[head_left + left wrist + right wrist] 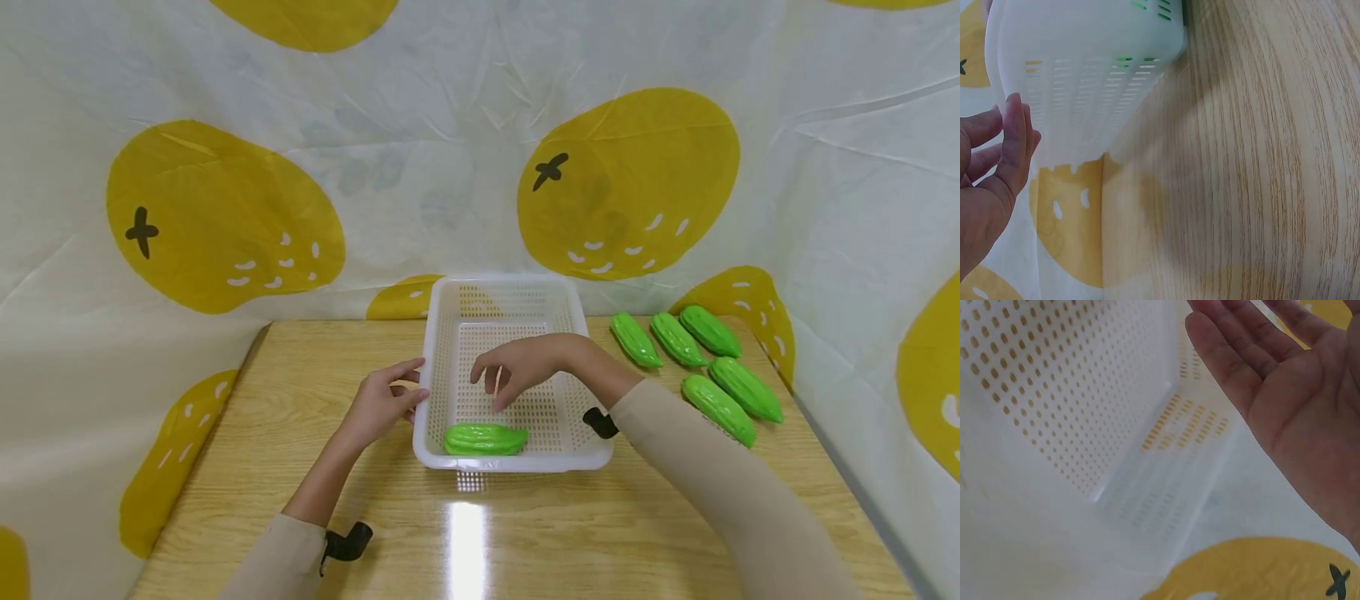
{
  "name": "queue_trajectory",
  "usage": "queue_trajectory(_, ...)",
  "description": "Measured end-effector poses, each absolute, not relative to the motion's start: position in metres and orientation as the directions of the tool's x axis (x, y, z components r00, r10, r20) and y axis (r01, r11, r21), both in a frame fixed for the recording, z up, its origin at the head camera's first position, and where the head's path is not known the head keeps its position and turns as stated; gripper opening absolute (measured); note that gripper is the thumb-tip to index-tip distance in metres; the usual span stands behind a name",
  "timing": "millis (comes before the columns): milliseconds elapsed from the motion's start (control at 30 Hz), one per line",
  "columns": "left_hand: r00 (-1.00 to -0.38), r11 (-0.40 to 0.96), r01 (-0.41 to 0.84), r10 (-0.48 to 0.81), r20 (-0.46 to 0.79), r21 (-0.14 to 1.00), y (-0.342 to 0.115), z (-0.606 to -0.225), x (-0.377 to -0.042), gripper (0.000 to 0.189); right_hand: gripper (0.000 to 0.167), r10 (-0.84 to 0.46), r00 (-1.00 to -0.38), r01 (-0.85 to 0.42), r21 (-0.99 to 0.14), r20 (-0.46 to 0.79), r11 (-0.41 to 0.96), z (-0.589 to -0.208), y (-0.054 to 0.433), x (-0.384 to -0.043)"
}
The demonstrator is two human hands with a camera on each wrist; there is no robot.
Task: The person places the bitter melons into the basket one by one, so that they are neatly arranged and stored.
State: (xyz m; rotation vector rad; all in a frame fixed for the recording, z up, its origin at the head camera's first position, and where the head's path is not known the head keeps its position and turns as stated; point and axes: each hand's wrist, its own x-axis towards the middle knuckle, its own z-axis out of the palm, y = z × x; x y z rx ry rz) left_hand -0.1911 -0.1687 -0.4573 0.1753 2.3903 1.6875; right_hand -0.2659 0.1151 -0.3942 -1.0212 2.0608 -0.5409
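The right hand (525,367) is above the inside of the white plastic basket with many small holes (517,462); its grip is loosely open, the thumb is apart from the softly bent fingers, and it has hold of nothing. The left hand (386,404) has its fingers and thumb almost straight against the left rim; how strongly they press, I cannot tell. One shiny green ridged gourd (485,439) is lying inside, across the near end of the basket, with its pointed end to the right. Five more green ridged gourds (745,388) lie on the light wooden desk (352,350), to the right of the basket. In my judgement, the step in hand is to arrange a gourd inside, and to do it well the right hand should lift clear over the rim before it goes sideways, so that the basket is not pulled. A light touch of the left hand is probably enough to steady it. A gourd seems smooth and may roll, so it is better to take it around its thick middle and to release it only when it touches the bottom. The beige sleeve (720,483) passes close to the nearer gourds, therefore a slightly raised forearm would be safer
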Motion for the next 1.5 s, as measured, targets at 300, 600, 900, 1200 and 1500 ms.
queue_trajectory(300,-0.969,0.328,-0.011,0.23,-0.091,0.945,-0.17,-0.458,-0.19,0.058,0.053,-0.81,-0.532,-0.477,-0.702,-0.248,0.529,-0.369,0.155,-0.256)
queue_trajectory(600,-0.97,0.339,-0.007,0.228,-0.09,0.941,-0.169,-0.458,-0.191,0.058,0.057,-0.716,-0.692,-0.433,-0.741,-0.092,0.513,-0.37,0.216,-0.24)
queue_trajectory(900,-0.97,0.331,-0.018,0.222,-0.096,0.944,-0.171,-0.459,-0.19,0.057,0.058,-0.552,-0.832,-0.409,-0.736,0.059,0.539,-0.387,0.266,-0.222)
queue_trajectory(1200,-0.969,0.338,0.0,0.234,-0.084,0.941,-0.17,-0.455,-0.19,0.058,0.055,-0.379,-0.922,-0.316,-0.719,0.079,0.619,-0.404,0.32,-0.207)
queue_trajectory(1500,-0.966,0.333,-0.002,0.245,-0.088,0.943,-0.17,-0.454,-0.19,0.059,0.057,-0.273,-0.962,-0.207,-0.705,0.02,0.679,-0.426,0.362,-0.195)
